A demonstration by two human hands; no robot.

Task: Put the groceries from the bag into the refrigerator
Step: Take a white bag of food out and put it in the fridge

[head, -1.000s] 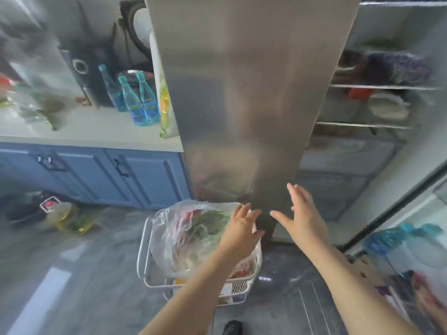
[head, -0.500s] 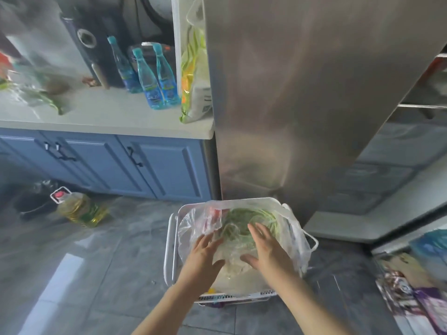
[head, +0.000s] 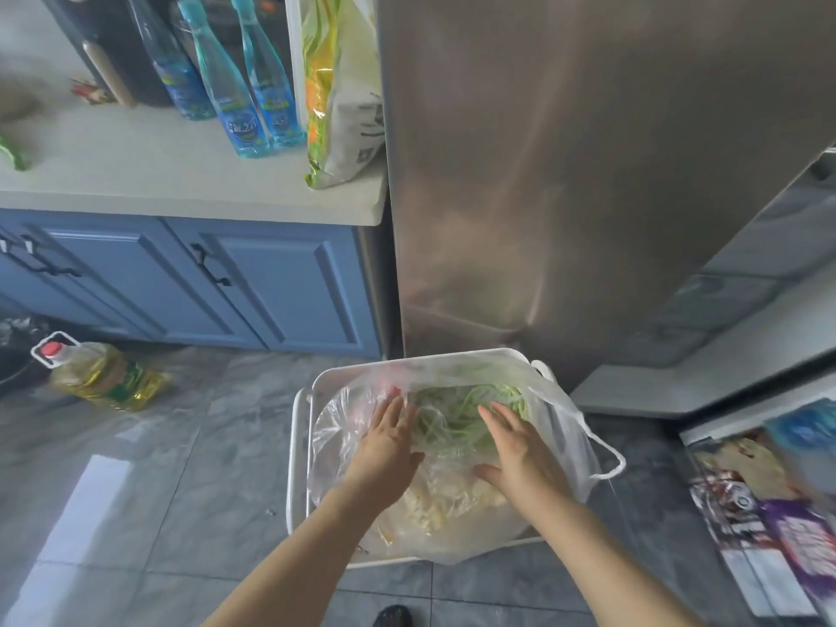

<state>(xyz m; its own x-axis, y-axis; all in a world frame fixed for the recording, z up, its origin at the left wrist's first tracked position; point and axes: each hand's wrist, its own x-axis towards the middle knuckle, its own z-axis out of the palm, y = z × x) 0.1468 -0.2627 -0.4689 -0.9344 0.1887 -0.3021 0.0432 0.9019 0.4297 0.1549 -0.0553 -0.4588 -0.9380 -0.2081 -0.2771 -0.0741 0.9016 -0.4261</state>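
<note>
While both hands reach down into it, the clear plastic bag sits in a white wire basket on the grey tiled floor, just in front of the closed steel refrigerator door. Left hand lies flat on the bag's upper left side, fingers straight and spread, holding nothing. Right hand rests palm down beside it, its fingers also straight and slightly fanned over a tangle of green vegetables inside the plastic, thumb out to the left; neither hand has closed round anything. Below the greens a pale, lumpy mass shows through the film, possibly more produce, though blur hides what it is. One white bag handle loops over the basket's right edge.

To the right the other refrigerator door stands open, with packets in its rack. Left of the refrigerator a pale bench over blue cupboards carries three blue bottles and a yellow-green packet leaning against the refrigerator's side. On the floor near the cupboards lies a bottle of yellow oil with a red cap.
</note>
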